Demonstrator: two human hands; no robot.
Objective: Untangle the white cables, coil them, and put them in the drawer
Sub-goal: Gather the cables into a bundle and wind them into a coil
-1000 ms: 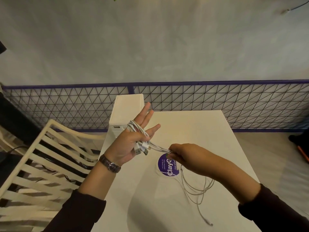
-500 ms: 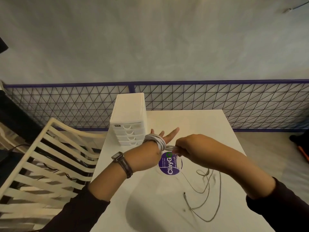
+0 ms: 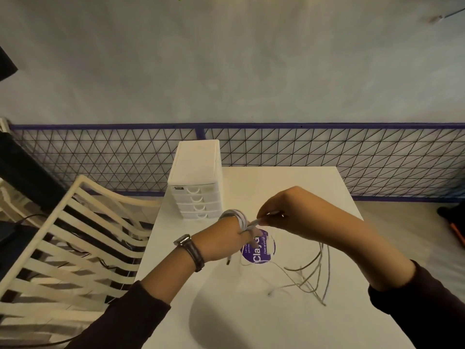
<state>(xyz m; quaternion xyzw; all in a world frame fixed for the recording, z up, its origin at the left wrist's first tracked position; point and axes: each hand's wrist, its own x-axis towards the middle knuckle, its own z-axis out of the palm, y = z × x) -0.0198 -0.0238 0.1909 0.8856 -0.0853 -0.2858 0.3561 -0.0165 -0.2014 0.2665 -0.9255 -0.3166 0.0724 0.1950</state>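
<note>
Step in hand: coiling. Untangling looks done, and nothing is in the drawer yet.

The white cables [image 3: 236,215] are wound in several turns round the left hand [image 3: 221,238], held above the worktop [image 3: 276,313]. The left hand is seen from the back. Whether its grip pins the coil, I cannot tell. The right hand [image 3: 289,212] pinches the strands just beside the coil, its grip closed on them. The loose tails [image 3: 312,275] hang from it in open loops, and their ends seem to reach the worktop.

Next move, as I judge it: wind the remaining slack with even tension, slip the coil off without letting it spring, then open a drawer of the drawer unit [image 3: 195,172], which stands near, with all four drawers closed.

Materials: the cables are thin, smooth and limp, and the bundle is rounded. The drawer unit is boxy white plastic with half-moon pulls. The worktop is flat matt white and carries a round purple sticker [image 3: 260,258].
</note>
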